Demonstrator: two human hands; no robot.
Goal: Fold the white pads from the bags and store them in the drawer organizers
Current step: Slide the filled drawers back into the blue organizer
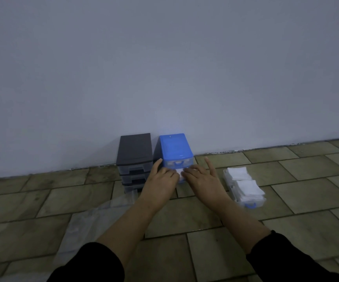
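Observation:
A blue drawer organizer point(174, 148) stands against the wall on the tiled floor. Both hands reach to its front, below the top drawer. My left hand point(161, 178) and my right hand point(200, 176) meet on a white pad point(179, 171) at an open slot of the organizer; fingertips of both touch it. My right index finger points up, apart from the others. A pulled-out clear drawer point(246, 198) with a blue handle lies on the floor to the right, filled with folded white pads point(238, 173). How far the pad sits inside the slot is hidden by the hands.
A dark grey drawer organizer point(134, 157) stands just left of the blue one. A crumpled clear plastic bag point(95, 218) lies on the floor under my left forearm. The wall runs close behind both organizers.

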